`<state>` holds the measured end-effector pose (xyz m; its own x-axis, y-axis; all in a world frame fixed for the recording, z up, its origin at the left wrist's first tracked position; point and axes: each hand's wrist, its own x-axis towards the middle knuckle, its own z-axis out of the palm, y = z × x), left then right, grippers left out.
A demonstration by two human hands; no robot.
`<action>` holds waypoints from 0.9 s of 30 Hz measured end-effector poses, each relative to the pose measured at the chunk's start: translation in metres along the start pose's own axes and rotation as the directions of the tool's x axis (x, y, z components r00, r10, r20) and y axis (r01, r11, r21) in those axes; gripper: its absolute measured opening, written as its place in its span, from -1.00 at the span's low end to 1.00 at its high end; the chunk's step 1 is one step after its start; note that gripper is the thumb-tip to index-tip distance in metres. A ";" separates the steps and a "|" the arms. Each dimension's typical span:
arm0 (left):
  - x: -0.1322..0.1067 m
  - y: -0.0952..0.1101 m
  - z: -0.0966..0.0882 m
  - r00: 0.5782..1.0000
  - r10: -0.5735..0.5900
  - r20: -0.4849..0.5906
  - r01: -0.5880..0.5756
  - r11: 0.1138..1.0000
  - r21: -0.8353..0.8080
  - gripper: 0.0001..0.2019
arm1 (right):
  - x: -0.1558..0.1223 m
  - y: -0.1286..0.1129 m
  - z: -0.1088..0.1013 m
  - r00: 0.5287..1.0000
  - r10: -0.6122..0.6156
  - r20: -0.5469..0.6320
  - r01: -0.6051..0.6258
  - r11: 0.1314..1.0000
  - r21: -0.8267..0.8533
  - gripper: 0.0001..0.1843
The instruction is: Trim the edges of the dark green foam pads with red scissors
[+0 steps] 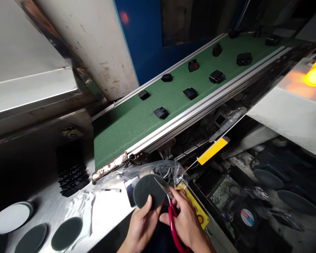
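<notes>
My left hand [144, 221] grips a dark grey-green round pad [147, 189], with the thumb on its face and the fingers behind. In my right hand [185, 214] is a pair of scissors [173, 228] with red handles. Its metal blades point up and left, at the pad's right edge; one blade lies in front of the pad. Whether the blades touch the pad I cannot tell. Just behind the pad is a clear plastic bag [173, 168], and part of a phone-like flat thing [130, 193] shows at its left.
Black plug-like adapters [161, 112] lie spread along a green conveyor belt [116, 140]. On the metal table [102, 211] are more round pads [67, 233], a white cloth [80, 209], a pen [111, 190] and stacked black parts [73, 179]. A yellow control box [204, 216] sits beside my right hand.
</notes>
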<state>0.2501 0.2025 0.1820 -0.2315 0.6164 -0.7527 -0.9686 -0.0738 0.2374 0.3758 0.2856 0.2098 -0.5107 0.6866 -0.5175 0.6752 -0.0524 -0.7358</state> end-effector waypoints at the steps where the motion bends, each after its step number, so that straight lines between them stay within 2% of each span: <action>1: 0.000 0.000 -0.004 1.000 -0.004 0.013 0.004 1.000 -0.002 -0.85 | 0.000 0.000 0.001 1.000 0.008 -0.011 -0.008 1.000 0.003 -0.20; 4: 0.001 0.008 -0.022 0.993 -0.035 0.114 0.040 0.998 -0.044 -0.82 | -0.001 0.000 0.003 0.999 0.007 -0.032 -0.007 1.000 -0.008 -0.27; 7: 0.003 0.033 -0.039 0.953 -0.052 0.300 0.078 0.994 -0.077 -0.73 | -0.005 -0.004 0.001 0.999 0.005 -0.041 -0.006 1.000 -0.024 -0.29; 9: 0.003 0.053 -0.042 0.927 -0.077 0.367 0.080 0.997 0.007 -0.65 | -0.009 -0.009 -0.001 0.999 0.002 -0.039 -0.004 0.999 -0.054 -0.27; 10: 0.002 0.061 -0.041 0.929 -0.102 0.355 0.074 0.993 0.092 -0.64 | -0.010 -0.011 -0.002 0.999 -0.002 -0.032 0.000 0.997 -0.078 -0.26; 12: 0.000 0.070 -0.034 0.954 -0.135 0.267 0.059 0.960 0.272 -0.65 | -0.013 -0.016 -0.003 1.000 -0.008 0.001 0.008 0.993 -0.114 -0.25; 14: -0.002 0.070 -0.026 0.976 -0.124 0.181 0.050 0.928 0.369 -0.68 | -0.017 -0.018 -0.003 0.999 -0.006 0.038 0.011 0.993 -0.122 -0.18; 17: -0.002 0.059 -0.023 0.985 -0.101 0.141 0.046 0.936 0.348 -0.66 | -0.022 -0.017 -0.004 0.998 -0.001 0.069 0.011 0.989 -0.144 0.03; 19: 0.000 0.051 -0.025 0.985 -0.111 0.132 0.062 0.942 0.330 -0.60 | -0.025 -0.015 -0.008 0.995 -0.001 0.097 0.017 0.986 -0.166 0.10; 24: 0.006 0.041 -0.030 0.980 -0.144 0.139 0.084 0.926 0.368 -0.53 | -0.022 -0.006 -0.022 0.979 -0.003 0.202 0.038 0.984 -0.171 0.08; 27: 0.007 0.037 -0.026 0.983 -0.127 0.133 0.070 0.927 0.369 -0.59 | -0.015 0.000 -0.026 0.981 0.012 0.196 0.019 0.987 -0.158 0.05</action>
<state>0.2105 0.1840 0.1696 -0.0925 0.7196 -0.6881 -0.8804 0.2637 0.3941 0.3971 0.2944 0.2288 -0.5967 0.5307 -0.6020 0.7408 0.0759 -0.6674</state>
